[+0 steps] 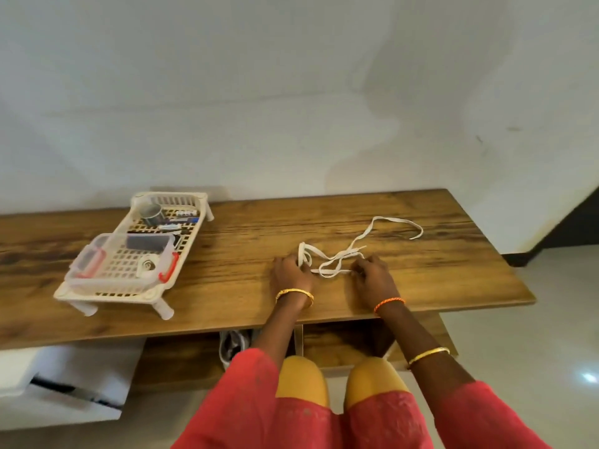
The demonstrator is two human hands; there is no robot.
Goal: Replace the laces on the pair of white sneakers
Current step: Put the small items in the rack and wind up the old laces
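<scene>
The white lace (337,257) lay on the tabletop (246,254) just right of the frame's centre, directly ahead of both hands. Its near part ran roughly left to right between them; from there it looped away toward the upper right, where its free end curved round near the far edge.

The left hand (289,273) had its fingers curled round a small bundle of folded lace at the left end of that near stretch. The right hand (372,274) pinched the lace at the right end, its fingertips bent down onto it. Both were thus holding the same lace, a short span apart, and neither was nearer than the other.

One sneaker (231,346) showed only partly, below the tabletop's near edge in the lower middle of the frame, closer to the left arm; the other was not visible. A white plastic basket (129,254) of odds and ends stood well apart at the left.

Judging from this, any threading would call for bringing the lace down and back toward the person, or lifting the sneaker up.
</scene>
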